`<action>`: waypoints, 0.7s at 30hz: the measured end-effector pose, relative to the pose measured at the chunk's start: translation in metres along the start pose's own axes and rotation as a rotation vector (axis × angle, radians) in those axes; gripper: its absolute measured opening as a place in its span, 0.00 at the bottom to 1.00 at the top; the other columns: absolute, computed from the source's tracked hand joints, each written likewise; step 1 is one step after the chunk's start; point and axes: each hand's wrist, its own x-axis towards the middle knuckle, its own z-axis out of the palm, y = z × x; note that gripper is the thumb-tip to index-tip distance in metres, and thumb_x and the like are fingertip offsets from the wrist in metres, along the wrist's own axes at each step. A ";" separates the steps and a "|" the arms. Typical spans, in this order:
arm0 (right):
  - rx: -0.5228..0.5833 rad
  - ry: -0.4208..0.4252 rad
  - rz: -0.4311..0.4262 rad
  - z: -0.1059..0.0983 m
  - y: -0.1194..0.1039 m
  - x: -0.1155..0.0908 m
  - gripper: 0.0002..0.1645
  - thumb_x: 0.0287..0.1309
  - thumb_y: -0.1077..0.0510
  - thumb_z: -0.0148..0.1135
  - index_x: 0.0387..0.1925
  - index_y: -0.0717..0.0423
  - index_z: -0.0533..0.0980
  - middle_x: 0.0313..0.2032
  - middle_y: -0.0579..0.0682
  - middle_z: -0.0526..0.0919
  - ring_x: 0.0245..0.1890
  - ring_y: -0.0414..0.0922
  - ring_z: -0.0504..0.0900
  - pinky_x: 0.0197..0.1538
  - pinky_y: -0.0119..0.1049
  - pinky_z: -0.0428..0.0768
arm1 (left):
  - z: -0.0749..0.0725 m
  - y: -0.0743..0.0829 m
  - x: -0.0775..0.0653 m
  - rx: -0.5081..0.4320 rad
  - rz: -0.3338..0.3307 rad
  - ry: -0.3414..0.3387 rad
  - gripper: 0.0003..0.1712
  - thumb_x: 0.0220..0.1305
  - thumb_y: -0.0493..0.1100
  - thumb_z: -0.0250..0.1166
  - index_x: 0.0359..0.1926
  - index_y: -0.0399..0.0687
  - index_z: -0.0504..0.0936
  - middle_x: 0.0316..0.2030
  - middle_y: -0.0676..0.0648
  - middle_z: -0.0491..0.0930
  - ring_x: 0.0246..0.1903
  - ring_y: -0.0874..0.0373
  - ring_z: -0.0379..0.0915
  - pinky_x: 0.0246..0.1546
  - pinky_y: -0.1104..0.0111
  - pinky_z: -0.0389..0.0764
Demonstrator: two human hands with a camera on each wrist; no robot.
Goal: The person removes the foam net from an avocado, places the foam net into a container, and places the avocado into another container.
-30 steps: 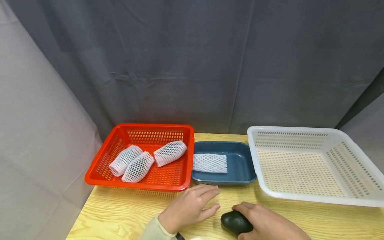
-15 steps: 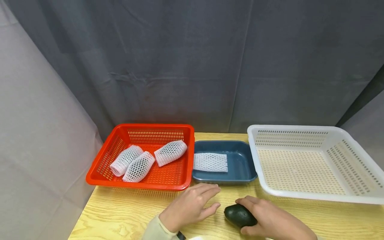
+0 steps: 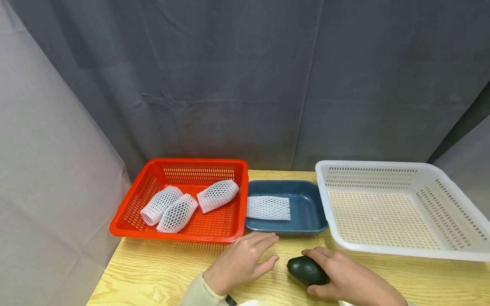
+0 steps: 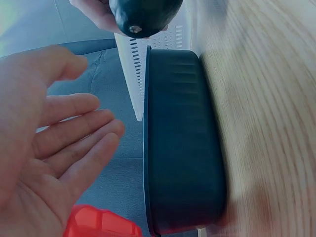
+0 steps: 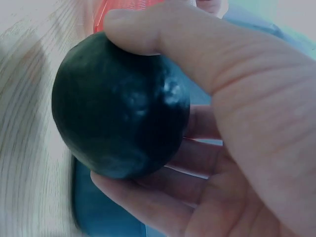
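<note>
A dark green, shiny avocado (image 3: 307, 270) is gripped by my right hand (image 3: 344, 276) just over the front of the table. In the right wrist view, thumb and fingers curl round the avocado (image 5: 121, 108). The left wrist view shows its stem end (image 4: 136, 29) turned toward my left hand. My left hand (image 3: 245, 261) holds nothing, its fingers loosely extended, left of the avocado and in front of the blue tray (image 3: 306, 212). A flat white foam net sleeve (image 3: 269, 208) lies in that tray, at its left side.
At left, a red basket (image 3: 191, 238) holds three netted pieces: one sleeve (image 3: 160, 205), a second sleeve (image 3: 177, 213) against it, and a third sleeve (image 3: 218, 195) apart. A white basket (image 3: 386, 221) stands at right. A dark curtain (image 3: 245, 85) hangs behind.
My right hand has shifted slightly right and away from me with the avocado in its grip. The left hand has hardly moved.
</note>
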 end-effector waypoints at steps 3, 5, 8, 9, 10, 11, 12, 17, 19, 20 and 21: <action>-0.008 0.006 0.008 -0.001 0.001 -0.002 0.46 0.50 0.28 0.74 0.63 0.50 0.77 0.56 0.43 0.84 0.48 0.37 0.82 0.48 0.38 0.85 | 0.001 0.000 0.000 0.000 -0.004 -0.005 0.23 0.71 0.53 0.65 0.61 0.49 0.84 0.58 0.51 0.87 0.57 0.61 0.85 0.61 0.70 0.83; -0.011 0.002 0.026 -0.002 0.001 -0.002 0.46 0.50 0.27 0.73 0.63 0.50 0.77 0.56 0.42 0.84 0.47 0.37 0.82 0.48 0.38 0.85 | 0.002 0.000 0.001 0.006 -0.001 -0.003 0.23 0.71 0.53 0.66 0.61 0.49 0.84 0.57 0.52 0.87 0.56 0.61 0.85 0.61 0.70 0.83; -0.019 0.018 0.025 -0.003 0.001 -0.004 0.47 0.50 0.26 0.72 0.63 0.51 0.77 0.55 0.42 0.83 0.47 0.37 0.81 0.47 0.38 0.85 | 0.003 0.001 0.001 0.007 -0.001 -0.002 0.23 0.71 0.54 0.65 0.61 0.49 0.84 0.57 0.52 0.87 0.57 0.61 0.85 0.61 0.70 0.83; -0.019 0.023 0.027 -0.004 0.002 -0.005 0.47 0.50 0.26 0.72 0.63 0.50 0.77 0.55 0.42 0.83 0.47 0.37 0.81 0.47 0.37 0.85 | 0.004 0.001 0.001 0.006 -0.002 -0.002 0.23 0.71 0.54 0.65 0.61 0.49 0.83 0.58 0.52 0.87 0.57 0.61 0.85 0.61 0.70 0.83; -0.021 0.029 0.031 -0.004 0.002 -0.006 0.47 0.50 0.26 0.72 0.63 0.51 0.77 0.55 0.42 0.83 0.47 0.37 0.81 0.47 0.37 0.85 | 0.004 0.001 0.001 0.003 -0.002 0.001 0.23 0.71 0.54 0.65 0.61 0.49 0.83 0.58 0.52 0.87 0.57 0.61 0.85 0.61 0.70 0.83; -0.019 0.031 0.035 -0.005 0.003 -0.007 0.48 0.50 0.25 0.71 0.63 0.50 0.77 0.56 0.42 0.83 0.48 0.38 0.81 0.47 0.37 0.85 | 0.004 0.002 0.001 -0.001 -0.004 0.002 0.23 0.72 0.54 0.65 0.62 0.49 0.83 0.58 0.52 0.87 0.57 0.61 0.84 0.61 0.70 0.83; -0.013 0.030 0.041 -0.005 0.003 -0.008 0.48 0.50 0.25 0.71 0.64 0.50 0.77 0.56 0.43 0.83 0.48 0.38 0.81 0.47 0.37 0.85 | 0.005 0.002 0.002 -0.004 -0.004 0.007 0.24 0.72 0.54 0.65 0.62 0.49 0.83 0.58 0.52 0.87 0.57 0.61 0.84 0.61 0.70 0.83; 0.001 0.106 0.000 -0.010 0.007 -0.011 0.44 0.52 0.29 0.73 0.62 0.50 0.77 0.54 0.41 0.82 0.44 0.33 0.79 0.42 0.30 0.83 | 0.007 0.002 0.004 0.000 0.026 0.057 0.25 0.73 0.55 0.64 0.63 0.48 0.81 0.60 0.51 0.85 0.59 0.60 0.83 0.62 0.69 0.83; -0.017 0.204 -0.089 -0.012 0.009 -0.013 0.41 0.52 0.35 0.76 0.61 0.52 0.77 0.50 0.40 0.83 0.40 0.29 0.77 0.38 0.27 0.81 | 0.006 0.003 0.008 -0.009 0.035 0.074 0.26 0.73 0.55 0.63 0.64 0.47 0.81 0.61 0.50 0.84 0.61 0.59 0.82 0.63 0.68 0.82; -0.028 0.253 -0.130 -0.013 0.010 -0.013 0.40 0.51 0.38 0.78 0.60 0.53 0.77 0.49 0.41 0.83 0.39 0.28 0.77 0.36 0.26 0.80 | 0.006 0.003 0.010 -0.017 0.039 0.081 0.27 0.72 0.55 0.64 0.65 0.47 0.80 0.62 0.49 0.84 0.62 0.58 0.81 0.64 0.68 0.81; -0.039 0.298 -0.168 -0.014 0.010 -0.013 0.39 0.51 0.40 0.79 0.59 0.53 0.77 0.48 0.41 0.84 0.38 0.27 0.77 0.34 0.25 0.80 | 0.006 0.003 0.013 -0.021 0.045 0.090 0.27 0.72 0.55 0.64 0.65 0.46 0.80 0.62 0.49 0.84 0.63 0.58 0.81 0.65 0.67 0.80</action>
